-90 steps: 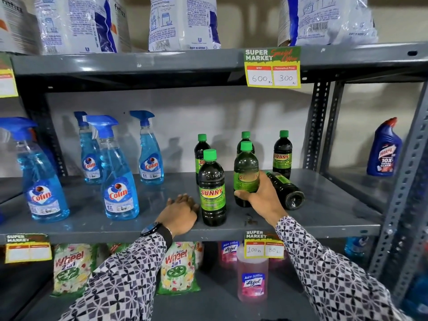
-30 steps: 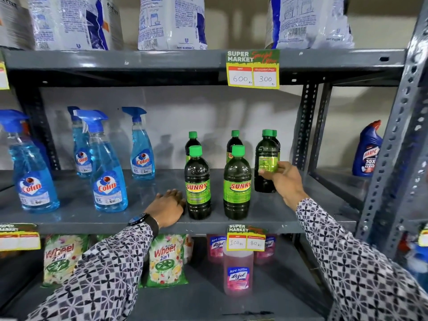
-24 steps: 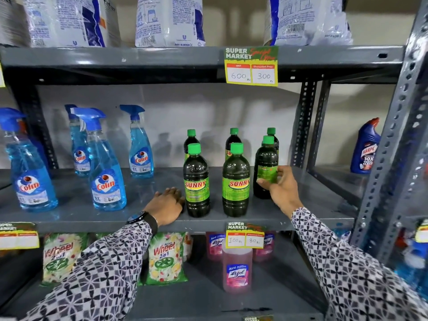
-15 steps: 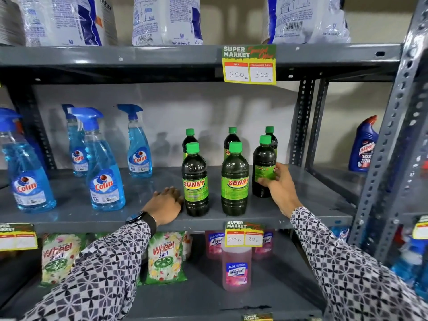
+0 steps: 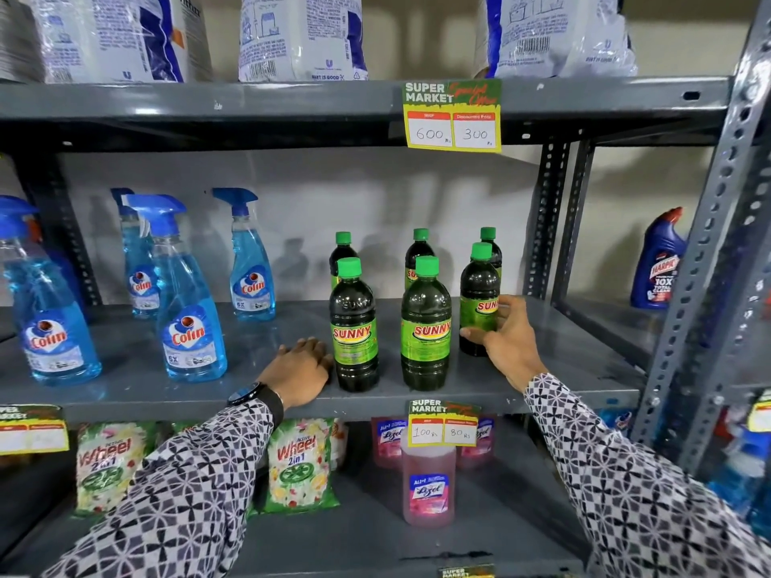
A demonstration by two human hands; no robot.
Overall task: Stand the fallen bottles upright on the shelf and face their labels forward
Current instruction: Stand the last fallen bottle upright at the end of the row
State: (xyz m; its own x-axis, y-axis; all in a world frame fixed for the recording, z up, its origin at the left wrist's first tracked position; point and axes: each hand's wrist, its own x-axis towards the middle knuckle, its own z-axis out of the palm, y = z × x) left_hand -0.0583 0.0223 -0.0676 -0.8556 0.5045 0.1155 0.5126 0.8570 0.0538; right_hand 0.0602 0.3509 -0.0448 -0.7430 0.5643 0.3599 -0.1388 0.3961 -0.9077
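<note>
Several dark Sunny bottles with green caps stand upright on the grey middle shelf (image 5: 417, 404). In the front row are a left bottle (image 5: 354, 327), a middle bottle (image 5: 425, 327) and a right bottle (image 5: 479, 294). My right hand (image 5: 507, 337) grips the right bottle around its green label, which is turned partly forward and shows "SUN". The left and middle labels face forward. Three more bottles stand behind; the one at back left (image 5: 341, 254) is mostly hidden. My left hand (image 5: 298, 371) rests flat on the shelf beside the left bottle.
Blue Colin spray bottles (image 5: 190, 310) stand on the left of the shelf. A shelf post (image 5: 546, 227) rises right of the Sunny bottles. A blue Harpic bottle (image 5: 659, 260) stands on the neighbouring shelf. Detergent packs and pink Lizol bottles (image 5: 429, 481) fill the shelf below.
The bottle that lay on its side three seconds ago now stands upright at front right. My right hand has turned it, bringing its label partly forward. My left hand stayed put.
</note>
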